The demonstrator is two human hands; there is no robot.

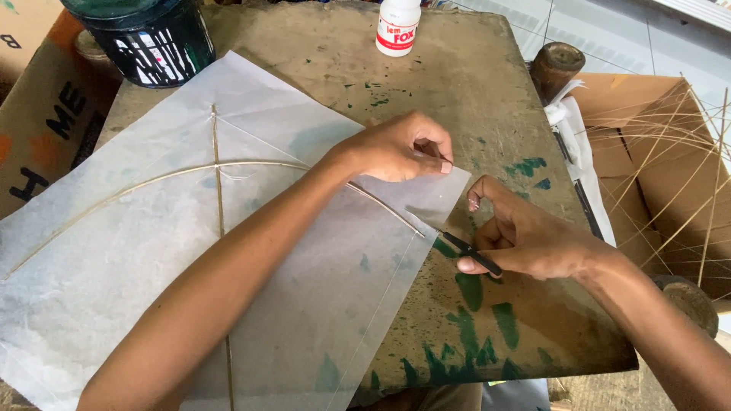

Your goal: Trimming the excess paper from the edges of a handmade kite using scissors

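Pinching the white kite paper (304, 304) corner near the worktop's (472, 84) right edge: left hand (400, 148); right hand (525, 240) closed around a dark blade (472, 251).

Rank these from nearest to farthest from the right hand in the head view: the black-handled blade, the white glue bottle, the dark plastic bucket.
From the right hand:
1. Black-handled blade, held in that hand, at the white paper sheet's edge.
2. White glue bottle, at the far edge of the table, ahead.
3. Dark plastic bucket, at the far left corner.
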